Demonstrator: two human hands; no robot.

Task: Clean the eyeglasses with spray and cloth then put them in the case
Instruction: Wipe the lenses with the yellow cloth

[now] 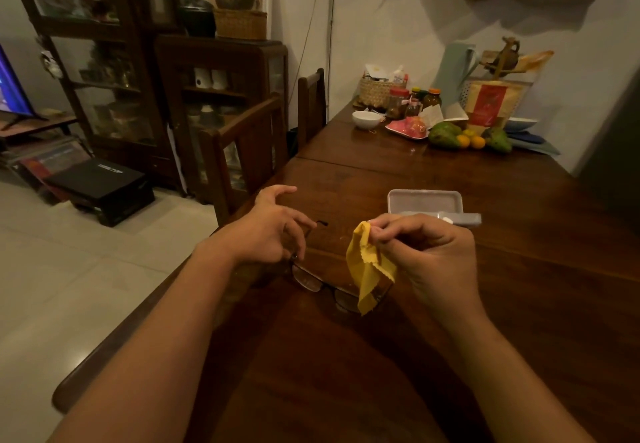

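Note:
Dark-framed eyeglasses [311,279] hang just above the wooden table [519,269]. My left hand [270,231] pinches them at the left hinge, with the index finger and thumb spread above. My right hand [426,252] is shut on a yellow cleaning cloth [367,269], which droops over the right lens. A clear open case [424,200] lies on the table beyond my right hand. A small clear spray bottle [460,218] lies on its side in front of the case, partly hidden by my fingers.
Fruit [460,136], a white bowl [365,119], jars, a basket and packets crowd the table's far end by the wall. Two wooden chairs [249,148] stand along the left edge. Dark cabinets and boxes stand on the floor at left.

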